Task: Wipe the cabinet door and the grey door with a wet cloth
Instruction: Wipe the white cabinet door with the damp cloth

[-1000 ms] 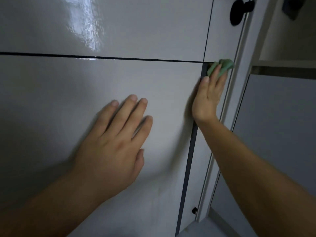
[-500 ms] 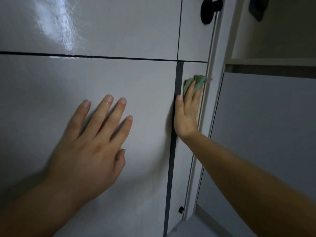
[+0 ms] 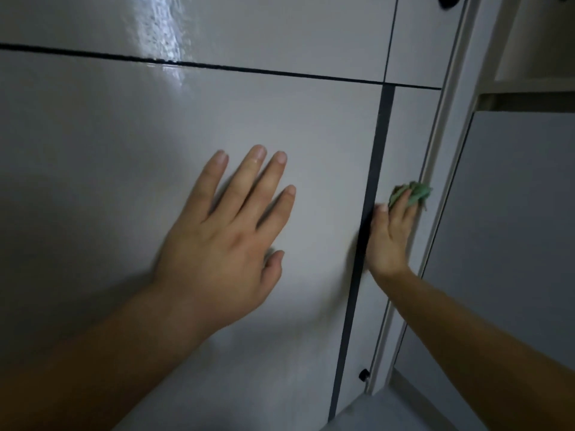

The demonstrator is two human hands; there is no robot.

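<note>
Nearest, your left hand (image 3: 217, 244) lies flat on the cabinet door (image 3: 124, 150), fingers spread, left of the dark seam (image 3: 373, 181), probably to steady the panel and yourself. Just right of the seam, your right hand (image 3: 389, 241) presses the green cloth (image 3: 410, 192) under straight fingers against the narrow strip. Farther right of the seam, the grey door (image 3: 513, 244) likely comes next.

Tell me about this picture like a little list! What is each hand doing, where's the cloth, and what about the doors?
left hand: flat on the cabinet door, fingers spread
right hand: presses the green cloth with straight fingers
cloth place: on the narrow panel, by its right edge
grey door: on the right, no hand on it
</note>
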